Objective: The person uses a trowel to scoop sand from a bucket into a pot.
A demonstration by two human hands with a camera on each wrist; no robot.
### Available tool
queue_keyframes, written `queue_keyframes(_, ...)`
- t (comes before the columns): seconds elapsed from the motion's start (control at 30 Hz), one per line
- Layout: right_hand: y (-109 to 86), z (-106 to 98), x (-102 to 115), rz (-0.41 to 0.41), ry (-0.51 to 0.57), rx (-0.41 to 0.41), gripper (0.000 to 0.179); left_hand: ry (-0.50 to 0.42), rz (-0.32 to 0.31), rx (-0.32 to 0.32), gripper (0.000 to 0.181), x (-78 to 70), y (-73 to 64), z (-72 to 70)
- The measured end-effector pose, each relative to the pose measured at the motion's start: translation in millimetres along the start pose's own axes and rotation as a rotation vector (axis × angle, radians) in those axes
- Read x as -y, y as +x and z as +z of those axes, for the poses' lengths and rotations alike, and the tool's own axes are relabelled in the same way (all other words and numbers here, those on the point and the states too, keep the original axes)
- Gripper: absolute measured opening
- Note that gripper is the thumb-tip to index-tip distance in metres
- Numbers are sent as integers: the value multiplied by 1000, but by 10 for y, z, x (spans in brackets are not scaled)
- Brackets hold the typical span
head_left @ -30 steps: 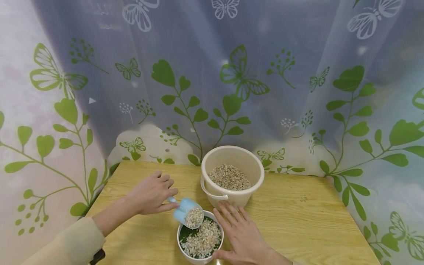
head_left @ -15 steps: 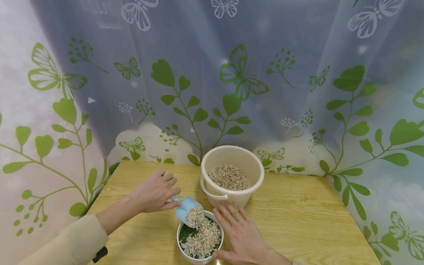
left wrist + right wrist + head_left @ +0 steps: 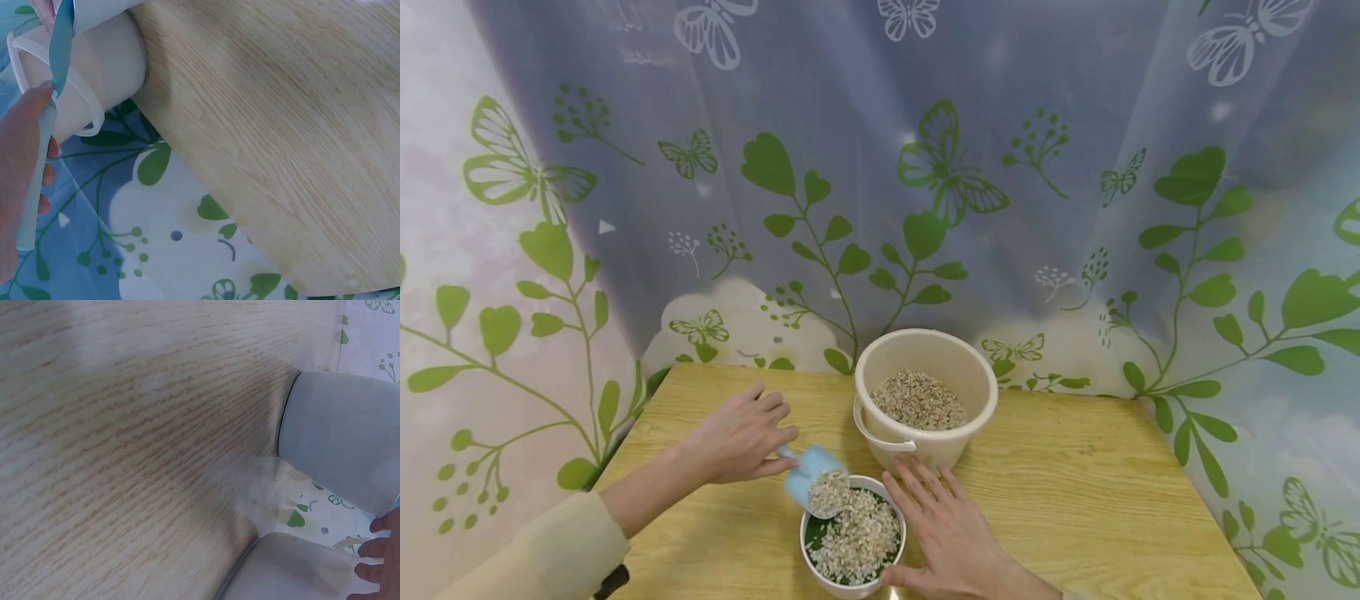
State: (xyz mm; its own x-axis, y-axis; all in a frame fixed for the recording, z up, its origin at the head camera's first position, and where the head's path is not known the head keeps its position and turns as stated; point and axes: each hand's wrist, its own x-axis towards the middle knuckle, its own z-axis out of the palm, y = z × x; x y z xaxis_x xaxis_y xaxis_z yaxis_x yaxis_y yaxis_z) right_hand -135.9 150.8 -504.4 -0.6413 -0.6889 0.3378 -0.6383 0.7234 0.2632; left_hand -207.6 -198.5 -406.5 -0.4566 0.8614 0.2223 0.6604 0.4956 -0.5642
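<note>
Pale blue, the scoop (image 3: 811, 475) is tipped over the far-left edge of the white bowl (image 3: 846, 591), mouth angled in, loaded with light grains (image 3: 829, 493)! Whether it touches the rim, I cannot tell. 2 hands on show here, and what a contrast. Look at the left hand (image 3: 741, 437), closed firmly round the scoop's slim handle (image 3: 39, 169); the left wrist view has it beautifully, thumb along the top, fingertips peeking out beyond. Over to the right hand (image 3: 951, 533): wide, fingers long and spread, holding nothing in its grasp, lying right beside the bowl with the thumb at the rim. Fingertips reach to the foot of the cream bucket (image 3: 951, 446); contact there, hard to call. Inside the bowl, more grains heap over a dark green patch (image 3: 822, 532), bare on the left side. Bucket stands upright just behind, part filled with speckled grains, white bail (image 3: 887, 444) dropped to the front. All of it on the wood-grain table (image 3: 1075, 483), butterfly-print curtain (image 3: 865, 100) behind!
</note>
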Motion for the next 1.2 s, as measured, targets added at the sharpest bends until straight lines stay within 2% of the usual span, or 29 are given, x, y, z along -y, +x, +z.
queue_keyframes(0.17,2,1,1,-4,-16,-9,111,10,5,-10,41,19,-39,-22)
queue_keyframes(0.33,0,-2,3,-1,-13,-7,111,27,12,7,43,38,-64,-48)
queue_keyframes(0.83,-2,2,8,6,9,16,111,69,42,44,42,91,-96,-190)
queue_keyframes(1.2,8,-15,12,10,19,33,113,128,55,43,43,115,-94,-283)
